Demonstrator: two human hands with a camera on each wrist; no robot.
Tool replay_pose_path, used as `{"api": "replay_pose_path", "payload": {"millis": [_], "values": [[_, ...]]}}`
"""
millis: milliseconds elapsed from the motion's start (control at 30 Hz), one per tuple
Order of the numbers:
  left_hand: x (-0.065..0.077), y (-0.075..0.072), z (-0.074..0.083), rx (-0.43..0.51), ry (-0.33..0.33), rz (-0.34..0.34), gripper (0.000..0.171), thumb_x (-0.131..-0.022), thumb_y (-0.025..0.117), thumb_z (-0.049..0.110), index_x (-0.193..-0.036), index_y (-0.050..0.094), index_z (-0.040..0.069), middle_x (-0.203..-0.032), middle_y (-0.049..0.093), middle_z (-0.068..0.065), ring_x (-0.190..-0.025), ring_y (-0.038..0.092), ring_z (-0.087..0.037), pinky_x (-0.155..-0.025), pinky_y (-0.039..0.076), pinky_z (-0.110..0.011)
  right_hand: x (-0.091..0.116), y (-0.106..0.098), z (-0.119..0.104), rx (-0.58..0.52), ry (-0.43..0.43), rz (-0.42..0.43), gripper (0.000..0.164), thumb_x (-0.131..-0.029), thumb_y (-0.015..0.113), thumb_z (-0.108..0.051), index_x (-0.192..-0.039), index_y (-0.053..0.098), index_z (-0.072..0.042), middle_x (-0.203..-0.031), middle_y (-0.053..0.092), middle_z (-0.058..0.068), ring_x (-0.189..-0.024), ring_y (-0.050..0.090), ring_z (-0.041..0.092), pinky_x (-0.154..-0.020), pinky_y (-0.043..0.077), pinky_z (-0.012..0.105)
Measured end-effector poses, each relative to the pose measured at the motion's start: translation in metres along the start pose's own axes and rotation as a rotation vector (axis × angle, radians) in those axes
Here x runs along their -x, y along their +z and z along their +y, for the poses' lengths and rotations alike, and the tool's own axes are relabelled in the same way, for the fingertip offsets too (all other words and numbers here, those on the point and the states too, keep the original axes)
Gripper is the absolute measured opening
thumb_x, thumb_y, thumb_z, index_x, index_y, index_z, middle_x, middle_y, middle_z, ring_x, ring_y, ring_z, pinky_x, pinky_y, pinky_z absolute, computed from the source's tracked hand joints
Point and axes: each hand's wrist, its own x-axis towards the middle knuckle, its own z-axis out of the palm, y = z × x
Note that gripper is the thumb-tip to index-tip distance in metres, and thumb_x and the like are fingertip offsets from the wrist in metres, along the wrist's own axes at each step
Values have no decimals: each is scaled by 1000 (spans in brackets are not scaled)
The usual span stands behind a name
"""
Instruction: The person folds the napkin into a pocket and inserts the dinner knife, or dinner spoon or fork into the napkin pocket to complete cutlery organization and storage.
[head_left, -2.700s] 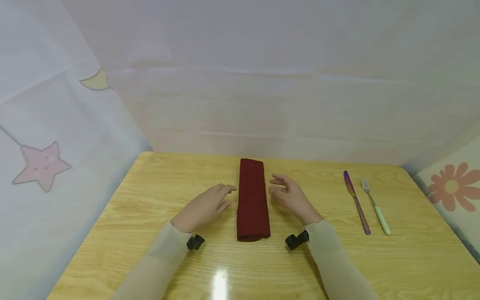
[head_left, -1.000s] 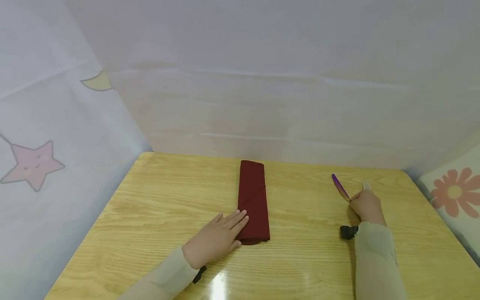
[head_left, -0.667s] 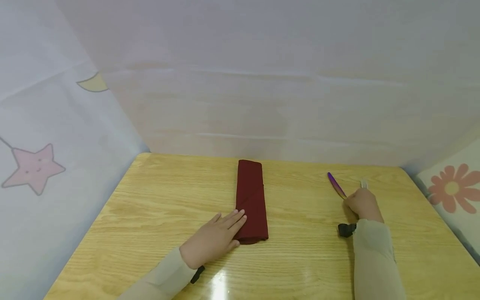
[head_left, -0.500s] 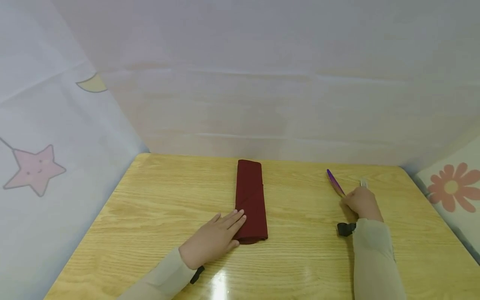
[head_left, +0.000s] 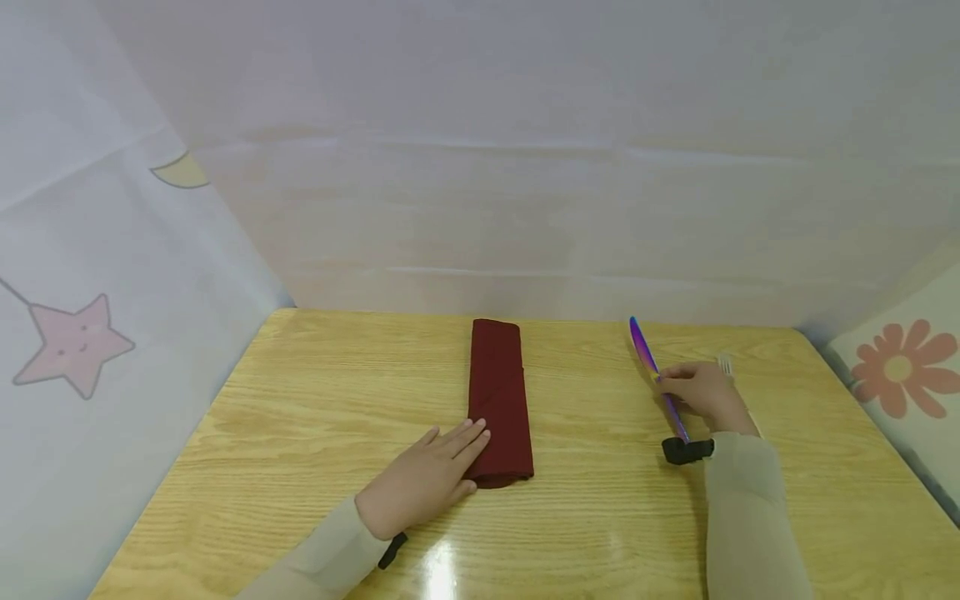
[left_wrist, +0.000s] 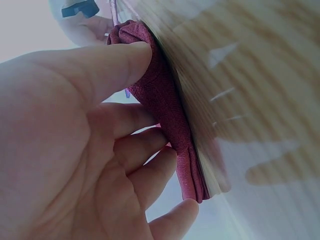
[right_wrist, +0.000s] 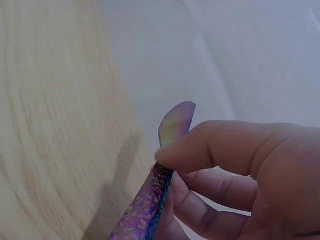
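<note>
A dark red folded cloth napkin (head_left: pixel 501 400) lies lengthwise in the middle of the wooden table. My left hand (head_left: pixel 423 483) rests on its near left part, fingers extended over the fabric. In the left wrist view the thumb lies at one end of the napkin (left_wrist: pixel 165 105), whose stacked layers show. To the right, my right hand (head_left: pixel 708 396) pinches a knife (head_left: pixel 642 346) with a purple iridescent blade. The right wrist view shows thumb and fingers around the knife (right_wrist: pixel 145 210) where blade meets textured handle, with its shadow on the wood.
Behind my right hand lies a fork (head_left: pixel 725 364), its tines showing and most of its pale green handle hidden. A pale cloth backdrop (head_left: pixel 465 208) rises along the table's (head_left: pixel 592 533) back edge and both sides.
My right hand has gone from beside the napkin to the cutlery and taken hold of the knife, which has moved left and up. My left hand has come down onto the napkin.
</note>
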Motion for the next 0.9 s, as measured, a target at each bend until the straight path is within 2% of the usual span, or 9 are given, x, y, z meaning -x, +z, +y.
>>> {"api": "replay_pose_path", "payload": {"millis": [67,167,267,400,533,700,900], "values": [[0,0,0,-5,1,2,63,-103,59,36,-155,41,4,-162,36,-11,-148,35,-23,-112,39,-52,1,2,-3,-57,-16,-25,48,-102,61,-19,-135,52,14,-130,60,28,-110,67,27,-97,54,45],[-1,0,0,-5,4,2,63,-103,59,36,-154,42,4,-161,36,-12,-148,35,-23,-112,40,-52,-1,6,-4,-165,-51,-23,49,-102,62,-20,-136,50,13,-129,60,20,-106,66,16,-97,54,37],[-1,-1,1,0,3,1,63,-103,59,36,-154,42,4,-162,36,-12,-148,35,-23,-112,40,-52,-5,13,-4,-310,-105,-6,44,-101,65,-18,-133,53,10,-120,63,8,-99,66,8,-92,56,31],[-1,-2,1,9,3,1,62,-103,60,36,-154,43,4,-161,36,-12,-148,36,-24,-112,40,-53,-10,29,-10,-527,-185,9,31,-99,68,-12,-124,58,5,-107,68,-1,-95,68,8,-87,58,29],[0,-3,1,11,5,4,62,-103,60,36,-154,43,4,-161,36,-12,-148,36,-25,-111,40,-53,-15,52,-21,-673,-233,27,24,-99,68,-9,-119,60,2,-102,69,-2,-96,68,10,-87,57,28],[-1,-1,0,13,6,5,62,-103,59,36,-154,43,4,-162,36,-12,-148,35,-24,-112,39,-53,-17,75,-31,-776,-253,50,11,-99,66,-4,-109,63,-6,-101,69,-1,-94,69,11,-88,57,30],[-1,0,1,12,2,0,62,-103,59,37,-154,42,5,-162,35,-12,-149,34,-24,-112,39,-52,-15,90,-43,-877,-279,16,12,-98,64,1,-103,65,-10,-101,73,2,-94,71,14,-87,57,30]]}}
